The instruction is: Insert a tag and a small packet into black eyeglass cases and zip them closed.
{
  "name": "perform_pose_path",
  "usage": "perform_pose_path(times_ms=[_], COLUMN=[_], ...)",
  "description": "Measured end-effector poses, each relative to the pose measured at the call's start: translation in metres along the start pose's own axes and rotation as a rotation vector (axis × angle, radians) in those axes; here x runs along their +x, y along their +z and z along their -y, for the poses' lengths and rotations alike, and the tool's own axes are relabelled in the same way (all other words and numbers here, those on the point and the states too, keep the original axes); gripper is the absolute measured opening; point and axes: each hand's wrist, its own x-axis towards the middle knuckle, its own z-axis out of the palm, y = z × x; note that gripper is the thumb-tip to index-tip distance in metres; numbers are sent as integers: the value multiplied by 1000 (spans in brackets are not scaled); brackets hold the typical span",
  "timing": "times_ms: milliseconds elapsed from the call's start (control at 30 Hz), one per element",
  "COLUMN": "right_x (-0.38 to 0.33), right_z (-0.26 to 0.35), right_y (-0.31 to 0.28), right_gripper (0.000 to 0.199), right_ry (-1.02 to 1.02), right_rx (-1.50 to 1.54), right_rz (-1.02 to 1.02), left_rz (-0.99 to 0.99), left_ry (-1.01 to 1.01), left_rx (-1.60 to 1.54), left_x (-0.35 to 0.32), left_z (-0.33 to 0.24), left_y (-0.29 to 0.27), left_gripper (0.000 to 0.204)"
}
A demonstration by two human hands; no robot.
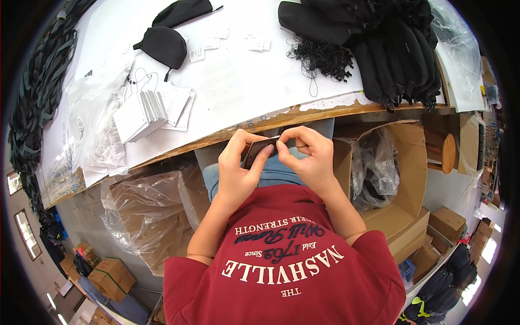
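Observation:
Just off the table's front edge, above my lap, my left hand [241, 165] grips a dark, flat, rectangular piece [255, 151] with the thumb along its face. Its exact kind does not show. My right hand [310, 157] pinches at the upper right corner of that piece, thumb and fingertips together. On the table ahead lies a black pouch [163, 46] with a zip pull, and behind it another black pouch [184, 12]. Stacked white tags [143, 114], with thin cords on them, stand on the table at the left.
Small white labels [260, 45] are scattered on the white tabletop [238, 81]. A heap of black pouches [398, 59] and tangled black cords [327, 58] lies at the right. Clear plastic bags [97, 119] sit at the left. Open cardboard boxes [409, 168] flank me below the edge.

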Motion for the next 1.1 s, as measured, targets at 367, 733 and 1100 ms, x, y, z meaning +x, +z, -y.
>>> perform_pose_path(times_ms=[367, 733, 1100], right_x=[-1, -1, 9], right_z=[5, -4, -19], right_y=[-13, -16, -21], right_gripper=[11, 11, 13], right_ry=[53, 67, 208], right_rx=[230, 185, 295], right_rz=[98, 430, 495], left_rz=[289, 455, 366], left_ry=[169, -86, -40], left_rx=[-372, -145, -40], left_x=[1, 3, 63], left_z=[9, 12, 24], left_y=[-21, -25, -13], left_gripper=[15, 11, 13])
